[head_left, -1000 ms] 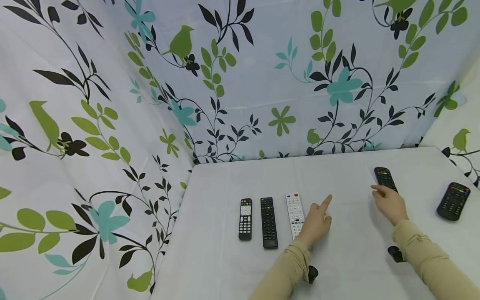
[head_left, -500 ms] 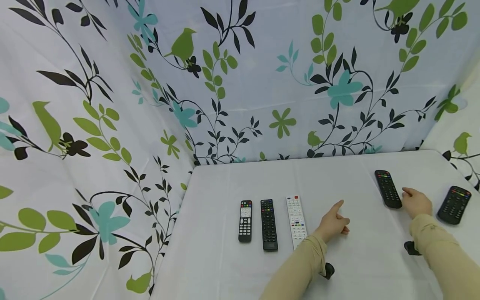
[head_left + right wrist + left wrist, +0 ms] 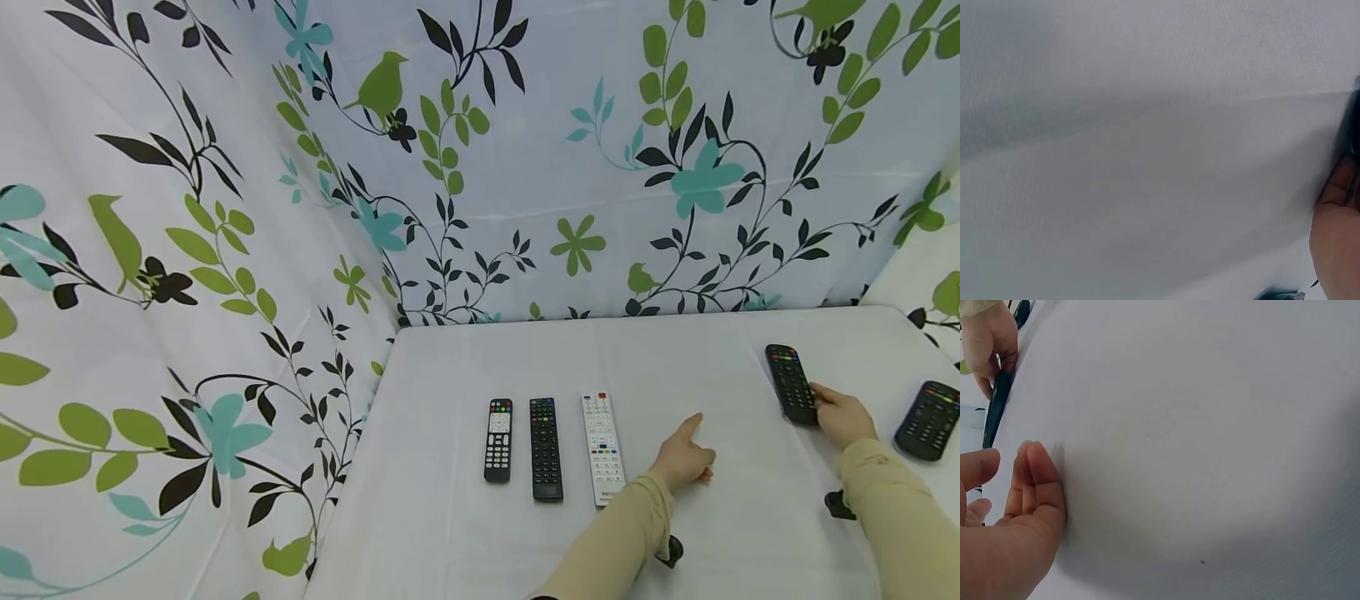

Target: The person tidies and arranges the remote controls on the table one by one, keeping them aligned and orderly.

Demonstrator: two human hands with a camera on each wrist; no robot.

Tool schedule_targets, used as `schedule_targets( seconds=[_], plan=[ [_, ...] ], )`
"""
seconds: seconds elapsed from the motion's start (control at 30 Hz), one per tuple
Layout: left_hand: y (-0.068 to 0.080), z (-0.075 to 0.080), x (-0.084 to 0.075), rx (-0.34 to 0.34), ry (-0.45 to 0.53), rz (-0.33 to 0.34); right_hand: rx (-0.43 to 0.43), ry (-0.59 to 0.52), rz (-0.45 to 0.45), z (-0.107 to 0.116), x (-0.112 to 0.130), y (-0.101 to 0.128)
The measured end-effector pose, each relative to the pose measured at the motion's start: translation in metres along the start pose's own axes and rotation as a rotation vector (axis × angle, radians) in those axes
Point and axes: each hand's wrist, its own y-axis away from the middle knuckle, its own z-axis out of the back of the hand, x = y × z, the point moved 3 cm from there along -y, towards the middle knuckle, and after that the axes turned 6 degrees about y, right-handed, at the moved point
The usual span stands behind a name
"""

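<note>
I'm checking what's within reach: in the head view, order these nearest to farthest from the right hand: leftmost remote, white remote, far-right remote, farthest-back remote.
1. Farthest-back remote, immediately left of the right hand.
2. Far-right remote, right of the hand.
3. White remote, farther left.
4. Leftmost remote, far left.

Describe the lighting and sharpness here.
Head view: fairly even light, labels on the white remote too small to read; left wrist view: soft shadow beside the left hand; right wrist view: dim, shadowed tabletop, the held black remote a dark sliver.
</note>
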Motion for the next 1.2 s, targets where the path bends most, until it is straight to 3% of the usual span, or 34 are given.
schedule_targets(
  seconds=[0.17, 0.43, 0.6, 0.87, 1.2],
  plan=[
    [-0.002, -0.003, -0.003, -0.003, -0.036, -0.007, 0.027, 0.017, -0.012, 0.003, 0.002, -0.001],
    [-0.005, -0.001, -0.001, -0.007, 0.004, 0.001, -0.042, 0.101, 0.128, 0.0, 0.003, -0.004],
    [-0.007, 0.001, 0.005, -0.005, 0.011, 0.001, -0.079, 0.078, 0.203, -0.01, 0.005, 0.0],
    [-0.012, 0.003, 0.01, -0.009, -0.001, -0.019, -0.044, 0.039, 0.321, -0.025, 0.022, 0.016],
    [-0.007, 0.005, 0.006, 0.038, -0.034, -0.036, -0.132, 0.044, 0.436, -0.037, 0.025, 0.027]
  ],
)
